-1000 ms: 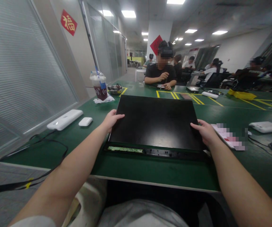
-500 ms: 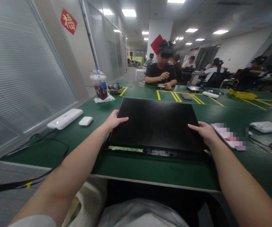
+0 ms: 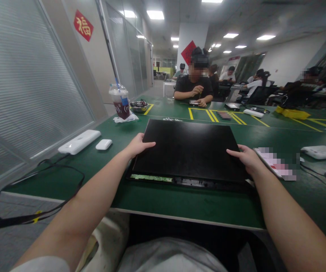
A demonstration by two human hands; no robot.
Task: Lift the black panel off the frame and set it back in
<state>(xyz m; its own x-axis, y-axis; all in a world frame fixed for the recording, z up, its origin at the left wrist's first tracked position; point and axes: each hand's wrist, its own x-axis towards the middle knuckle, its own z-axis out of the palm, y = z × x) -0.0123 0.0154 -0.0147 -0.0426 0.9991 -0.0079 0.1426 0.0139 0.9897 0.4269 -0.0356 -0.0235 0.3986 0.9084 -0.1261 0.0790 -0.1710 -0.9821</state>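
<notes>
A flat black display panel [image 3: 188, 149] lies before me over the green table [image 3: 180, 206]. Along its near edge a green circuit strip [image 3: 151, 178] shows beside a black frame. My left hand [image 3: 140, 145] grips the panel's left edge, thumb on top of the black surface and fingers hidden beneath. On the right edge my right hand [image 3: 244, 155] holds in the same way, its thumb pointing inward over the panel. A phone [image 3: 275, 164] with a blurred screen lies just right of my right hand.
At the left are a white power bank [image 3: 79, 142], a small white case [image 3: 104, 144], black cables and a drink cup [image 3: 120, 102]. A metal bowl [image 3: 139, 106] stands behind. Across the table sits a person in black [image 3: 194, 88]. Another white device [image 3: 322, 152] is at the right.
The far edge of the panel is slightly lower, and small light-coloured items now show behind it. Both hands keep their hold.
</notes>
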